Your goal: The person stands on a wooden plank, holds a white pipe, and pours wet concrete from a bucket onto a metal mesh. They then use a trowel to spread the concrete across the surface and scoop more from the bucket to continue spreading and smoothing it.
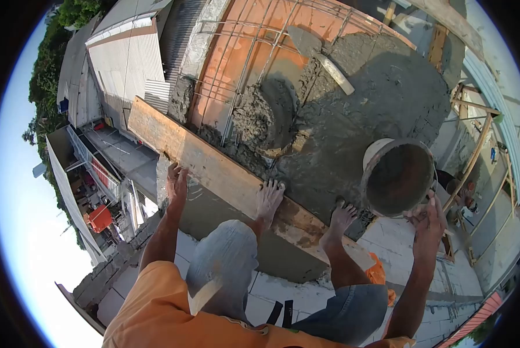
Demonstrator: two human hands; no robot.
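A concrete-smeared bucket (371, 152) is tipped with its round mouth toward me, above the edge of the wet concrete (341, 136). My right hand (427, 217) grips the bucket at its lower right rim. On the left, my left hand (177, 181) has its fingers apart beside the edge of a long wooden board (208, 155). My bare left foot (268, 200) rests on this board, and the right foot (342, 219) is at its far edge. A trowel (335, 74) with a pale handle lies on the concrete farther off.
Steel reinforcing bars (260, 43) cross the orange surface (225, 69) beyond the board. Concrete is heaped (260, 119) near the bars. Roofs and a lower yard drop away on the left. Timber props (475, 153) stand at right, with an orange cloth (377, 269) near my right leg.
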